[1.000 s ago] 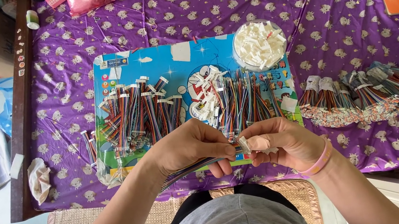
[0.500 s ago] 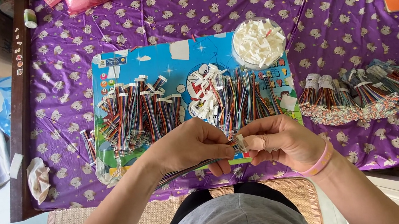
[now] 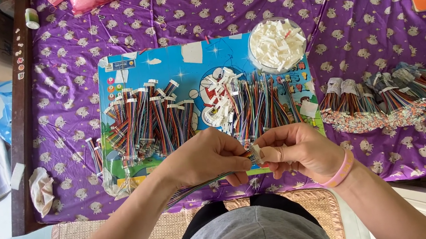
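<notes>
Together, both hands grip one wire bundle at lower centre.
Left hand (image 3: 205, 158) and right hand (image 3: 293, 152) pinch its white plug (image 3: 256, 154); thin multicoloured wires (image 3: 195, 187) trail left, over the purple cloth (image 3: 381, 22).

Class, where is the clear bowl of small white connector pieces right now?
In the head view, the clear bowl of white pieces sits on the upper right corner of the blue cartoon mat, above the loose coloured wire bundles.

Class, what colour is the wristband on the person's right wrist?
Pink wristband, seen clearly in the head view.
</notes>
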